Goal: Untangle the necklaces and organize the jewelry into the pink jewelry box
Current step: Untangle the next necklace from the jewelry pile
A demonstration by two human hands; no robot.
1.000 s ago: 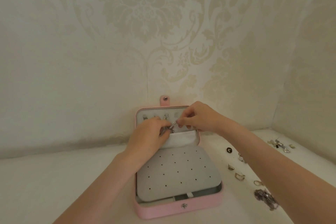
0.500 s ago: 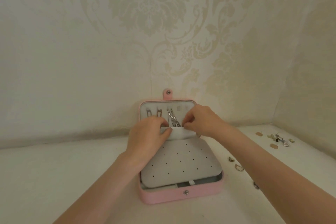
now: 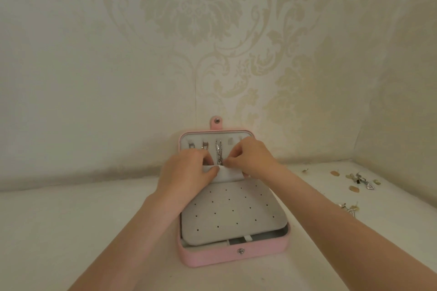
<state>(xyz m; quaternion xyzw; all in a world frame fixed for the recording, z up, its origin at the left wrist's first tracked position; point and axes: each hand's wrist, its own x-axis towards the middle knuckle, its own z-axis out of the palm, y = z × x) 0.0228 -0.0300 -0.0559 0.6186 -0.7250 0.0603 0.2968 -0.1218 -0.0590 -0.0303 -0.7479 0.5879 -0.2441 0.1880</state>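
- Since the earlier frames both hands had dropped from the lid's hooks to the pocket's top edge, and the chain now hung free.
- Left hand (image 3: 186,172) pinched the white pocket (image 3: 228,174) at its top edge, thumb in front.
- Right hand (image 3: 251,160) pinched the same edge just right of the chain (image 3: 219,152).
- That chain hung from the middle hook in the upright lid (image 3: 189,136), its lower end in the pocket.
- The pink box (image 3: 234,256) stood open on the counter (image 3: 71,220) against the wall.
- Loose jewelry (image 3: 359,181) lay far right.
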